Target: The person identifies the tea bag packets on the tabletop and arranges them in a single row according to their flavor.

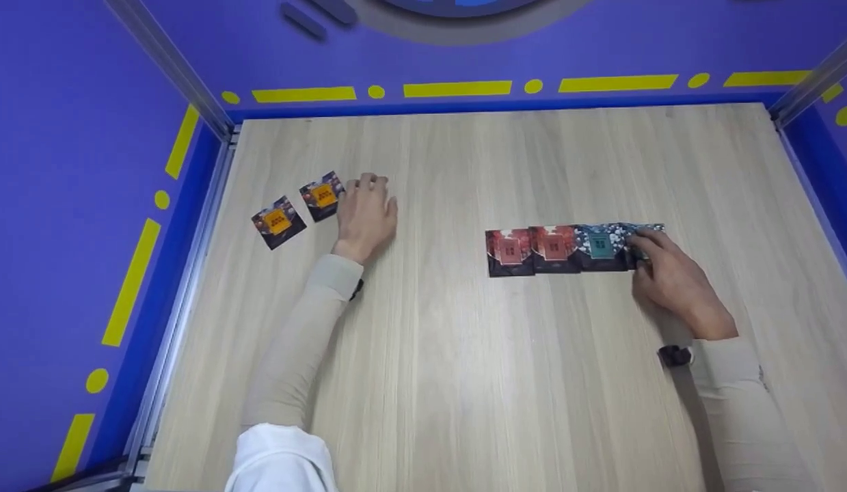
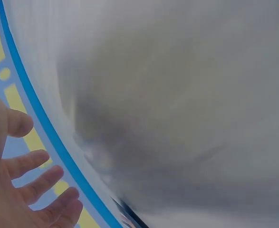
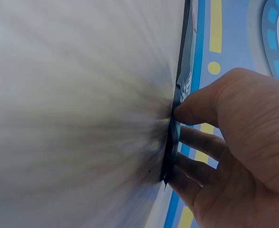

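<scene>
A row of four square sachets (image 1: 575, 249) lies on the bench (image 1: 464, 355), its long axis running left to right: two red, then two teal, edges overlapping. The right hand (image 1: 669, 277) sits at the row's right end, its fingers (image 3: 196, 107) curled and pinching the edge of the last teal sachet (image 1: 642, 236). The left hand (image 1: 365, 213) lies well apart, fingers relaxed and spread, just beside two orange sachets (image 1: 300, 208).

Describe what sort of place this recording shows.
Likely a purpose-built recording booth: a wooden table boxed in by purple walls with yellow dashes, with small cards laid out: two orange, a row of four.
</scene>
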`<move>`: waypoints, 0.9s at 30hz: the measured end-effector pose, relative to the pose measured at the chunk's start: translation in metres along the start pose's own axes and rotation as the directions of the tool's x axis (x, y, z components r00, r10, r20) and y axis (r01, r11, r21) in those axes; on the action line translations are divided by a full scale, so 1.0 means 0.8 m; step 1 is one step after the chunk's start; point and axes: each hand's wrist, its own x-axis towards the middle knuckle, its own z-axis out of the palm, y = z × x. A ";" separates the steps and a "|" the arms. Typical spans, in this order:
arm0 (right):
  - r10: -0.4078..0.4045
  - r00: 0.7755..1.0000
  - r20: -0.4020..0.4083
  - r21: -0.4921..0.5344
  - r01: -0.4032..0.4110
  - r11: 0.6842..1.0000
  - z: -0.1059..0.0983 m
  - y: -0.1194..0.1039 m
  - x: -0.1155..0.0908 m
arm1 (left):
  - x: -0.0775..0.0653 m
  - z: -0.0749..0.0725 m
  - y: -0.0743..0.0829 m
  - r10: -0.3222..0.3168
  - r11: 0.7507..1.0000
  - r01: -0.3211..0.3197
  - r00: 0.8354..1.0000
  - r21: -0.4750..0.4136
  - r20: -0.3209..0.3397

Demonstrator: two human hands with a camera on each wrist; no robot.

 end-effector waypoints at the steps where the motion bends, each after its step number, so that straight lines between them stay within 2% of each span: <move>1: 0.000 1.000 0.000 -0.002 0.000 1.000 0.000 0.000 0.000 | 0.001 -0.001 -0.006 -0.007 1.000 0.007 1.000 0.000 -0.013; 7: 0.015 1.000 0.009 -0.003 -0.015 1.000 -0.001 -0.002 0.001 | 0.001 -0.007 -0.040 -0.057 0.998 0.057 0.997 -0.004 -0.053; 17: 0.018 1.000 0.013 -0.002 -0.018 1.000 0.000 -0.003 -0.001 | 0.003 -0.013 -0.089 -0.146 0.989 0.145 0.988 -0.021 -0.059; 22: 0.005 1.000 0.011 -0.012 -0.005 1.000 0.000 -0.002 -0.001 | 0.000 -0.015 -0.102 -0.183 0.983 0.180 0.981 -0.046 -0.059; 27: -0.004 1.000 0.003 -0.015 0.004 1.000 -0.001 -0.002 0.000 | -0.002 -0.015 -0.107 -0.193 0.980 0.192 0.981 -0.046 -0.032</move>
